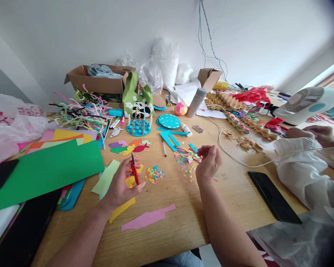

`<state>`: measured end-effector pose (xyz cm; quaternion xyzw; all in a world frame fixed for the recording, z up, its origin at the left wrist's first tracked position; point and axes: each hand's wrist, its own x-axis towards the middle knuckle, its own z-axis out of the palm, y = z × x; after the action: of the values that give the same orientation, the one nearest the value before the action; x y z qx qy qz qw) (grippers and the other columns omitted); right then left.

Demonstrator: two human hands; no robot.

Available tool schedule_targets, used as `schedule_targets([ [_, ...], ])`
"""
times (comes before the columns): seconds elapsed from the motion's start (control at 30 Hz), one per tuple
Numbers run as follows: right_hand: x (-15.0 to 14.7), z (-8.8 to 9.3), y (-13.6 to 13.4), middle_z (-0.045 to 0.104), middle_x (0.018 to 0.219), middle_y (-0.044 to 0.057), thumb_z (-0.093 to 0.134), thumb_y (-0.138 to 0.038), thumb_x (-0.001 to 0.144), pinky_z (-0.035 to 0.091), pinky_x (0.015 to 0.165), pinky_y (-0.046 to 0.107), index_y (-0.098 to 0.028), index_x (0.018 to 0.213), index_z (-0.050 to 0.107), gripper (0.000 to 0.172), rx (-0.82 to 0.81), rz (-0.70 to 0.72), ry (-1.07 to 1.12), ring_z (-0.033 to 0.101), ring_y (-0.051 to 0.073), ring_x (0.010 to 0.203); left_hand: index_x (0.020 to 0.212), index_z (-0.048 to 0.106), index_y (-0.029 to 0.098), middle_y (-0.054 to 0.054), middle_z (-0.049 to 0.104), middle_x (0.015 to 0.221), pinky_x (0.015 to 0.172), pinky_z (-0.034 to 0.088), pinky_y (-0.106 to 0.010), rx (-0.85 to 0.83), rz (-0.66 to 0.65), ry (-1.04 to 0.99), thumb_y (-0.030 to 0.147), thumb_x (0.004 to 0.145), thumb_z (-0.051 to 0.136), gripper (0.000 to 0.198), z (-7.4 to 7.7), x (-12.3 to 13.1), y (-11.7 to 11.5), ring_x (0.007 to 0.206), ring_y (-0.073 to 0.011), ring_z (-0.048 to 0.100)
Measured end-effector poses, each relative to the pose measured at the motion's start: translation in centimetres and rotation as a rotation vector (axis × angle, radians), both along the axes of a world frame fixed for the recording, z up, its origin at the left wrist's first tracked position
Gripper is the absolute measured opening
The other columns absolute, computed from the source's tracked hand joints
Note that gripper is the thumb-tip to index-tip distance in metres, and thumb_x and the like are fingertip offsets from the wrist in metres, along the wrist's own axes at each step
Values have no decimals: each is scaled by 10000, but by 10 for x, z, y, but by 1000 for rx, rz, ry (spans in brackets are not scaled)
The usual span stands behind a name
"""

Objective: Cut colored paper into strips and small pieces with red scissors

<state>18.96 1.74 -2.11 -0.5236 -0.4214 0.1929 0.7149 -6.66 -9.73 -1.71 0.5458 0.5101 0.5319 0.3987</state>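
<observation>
My left hand holds a pair of small red-handled scissors, dark tip pointing up and away. Yellow paper pieces lie under and beside this hand. My right hand has its fingers curled together at the edge of a heap of coloured paper scraps; what it pinches, if anything, is hidden. Between the hands sits a small pile of tiny paper bits. Several coloured paper fish lie just beyond my left hand. A pink paper strip lies nearest to me.
Green card sheets and pipe cleaners lie on the left. Blue discs, a panda bag and a grey flask stand farther back. On the right are a black phone, a white cable, a fan and another person's hands.
</observation>
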Motion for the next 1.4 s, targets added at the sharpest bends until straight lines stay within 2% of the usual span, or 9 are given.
schedule_targets([
  [0.17, -8, -2, 4, 653, 787, 59, 397, -510, 942, 468, 742, 328, -175, 790, 627, 433, -144, 261, -365, 614, 191, 779, 1191, 512, 268, -81, 545, 1262, 794, 556, -349, 91, 167, -11, 188, 602, 782, 652, -2, -12, 6, 991, -231, 626],
  [0.3, -15, -5, 4, 697, 984, 92, 377, -402, 984, 419, 908, 410, -203, 873, 679, 379, -94, 535, -832, 599, 236, 979, 1257, 438, 284, -75, 527, 1233, 787, 553, -338, 158, 345, -102, 274, 682, 749, 653, -4, -25, 13, 923, -185, 630],
  [0.37, -16, -11, 2, 695, 1023, 101, 378, -347, 991, 427, 913, 412, -207, 922, 677, 337, -43, 537, -914, 575, 244, 1033, 1263, 428, 292, -78, 524, 1234, 736, 558, -319, 159, 443, -154, 342, 729, 712, 607, -5, -31, 15, 885, -175, 635],
  [0.5, -7, -22, 2, 694, 944, 111, 453, -319, 960, 428, 889, 428, -193, 963, 663, 245, 78, 317, -1010, 559, 262, 982, 1231, 444, 296, -57, 576, 1155, 626, 544, -299, 132, 562, -297, 449, 792, 615, 495, -2, -38, 17, 745, -154, 651],
  [0.8, 0, -20, 4, 722, 863, 87, 485, -254, 935, 450, 838, 407, -182, 1051, 621, 193, 212, 162, -948, 569, 251, 902, 1136, 537, 199, -44, 657, 901, 538, 505, -296, 168, 454, -476, 576, 761, 590, 535, -12, -29, 10, 599, -166, 638],
  [0.93, 4, -19, 6, 717, 837, 82, 461, -253, 943, 468, 832, 397, -174, 1047, 614, 201, 212, 96, -814, 581, 241, 907, 1144, 560, 155, -69, 662, 887, 527, 502, -301, 197, 363, -425, 672, 758, 523, 647, -21, -32, 8, 606, -175, 634],
  [1.1, 1, -14, -3, 690, 802, 76, 465, -273, 951, 467, 827, 394, -159, 1050, 598, 201, 185, 77, -665, 596, 238, 906, 1214, 513, 167, -89, 656, 973, 566, 517, -279, 80, 137, -288, 584, 768, 597, 617, -19, -21, 2, 677, -165, 648],
  [1.2, -19, -8, -25, 669, 823, 63, 456, -287, 958, 473, 782, 370, -177, 1005, 596, 184, 136, 295, -623, 618, 210, 818, 1258, 470, 183, -97, 641, 1043, 675, 535, -288, -4, 23, -129, 461, 684, 754, 699, -15, -4, -4, 761, -162, 650],
  [1.4, -61, 12, -78, 659, 923, 72, 552, -231, 902, 476, 754, 306, -182, 1020, 608, 140, 73, 985, -739, 602, 184, 853, 1295, 439, 202, -108, 626, 1150, 800, 544, -335, 93, -134, 66, 355, 565, 872, 862, -21, 23, -14, 884, -196, 652],
])
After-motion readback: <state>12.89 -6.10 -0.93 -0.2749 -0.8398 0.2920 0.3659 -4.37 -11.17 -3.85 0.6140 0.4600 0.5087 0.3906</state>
